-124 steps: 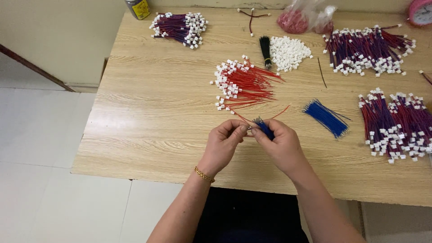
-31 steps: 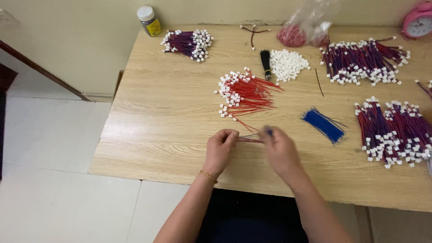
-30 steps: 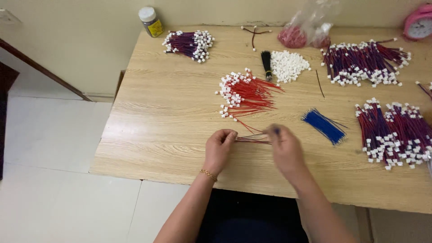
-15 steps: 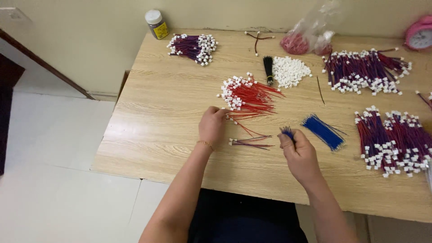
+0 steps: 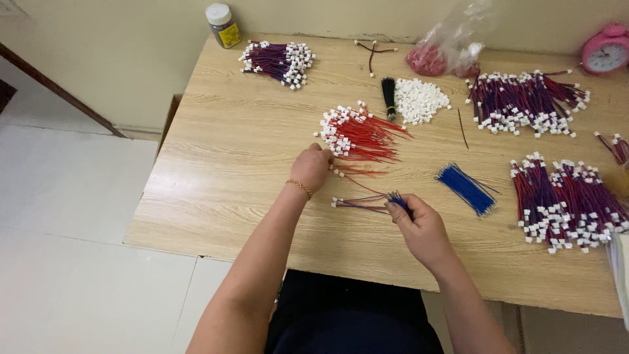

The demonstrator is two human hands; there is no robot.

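My left hand (image 5: pixel 311 167) reaches to the near edge of a pile of red wires with white plugs (image 5: pixel 357 134), its fingers closed around one of the plugs there. My right hand (image 5: pixel 422 226) rests on the table and pinches a few short blue wires (image 5: pixel 397 198) between thumb and finger. A small bundle of finished red-and-blue wires with white plugs (image 5: pixel 357 203) lies between the two hands. A loose bunch of blue wires (image 5: pixel 466 189) lies just right of my right hand.
The wooden table (image 5: pixel 229 164) also holds a heap of white plugs (image 5: pixel 420 100), a black bundle (image 5: pixel 388 97), larger piles of red-and-blue wired plugs (image 5: pixel 567 203) (image 5: pixel 524 105) (image 5: pixel 278 60), a plastic bag (image 5: pixel 449 49), a small jar (image 5: pixel 223 25) and a pink alarm clock (image 5: pixel 606 49).
The hands were together working one wire; they parted. The small finished bundle now lies on the table, my left hand went up to the red pile, my right hand shifted right holding blue wires.
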